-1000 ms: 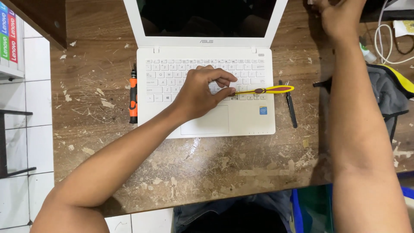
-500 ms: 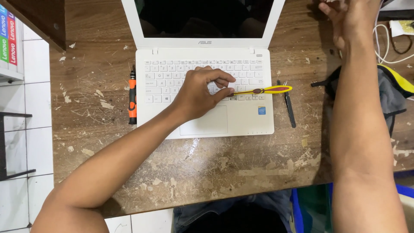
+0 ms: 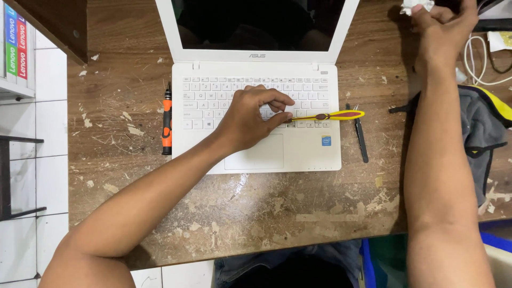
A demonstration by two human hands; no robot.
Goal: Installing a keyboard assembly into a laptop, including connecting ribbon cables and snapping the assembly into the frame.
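An open white laptop (image 3: 309, 152) sits on a worn wooden table (image 3: 256, 213), its screen dark. My left hand (image 3: 250, 117) rests on the keyboard and pinches the near end of a thin yellow-handled tool (image 3: 333, 115) that lies across the keys toward the right. My right hand (image 3: 442, 26) is stretched to the table's far right corner, fingers closed around a crumpled white tissue (image 3: 413, 6) at the frame's top edge.
An orange and black screwdriver (image 3: 167, 122) lies left of the laptop. Black tweezers (image 3: 360, 133) lie just right of it. A grey and yellow cloth bag (image 3: 485, 128) and white cables (image 3: 480, 64) are at the right. A shelf corner juts in at top left.
My right hand has moved slightly back from the far edge, and now shows the white tissue in its fingers. My left hand and the yellow tool have stayed put.
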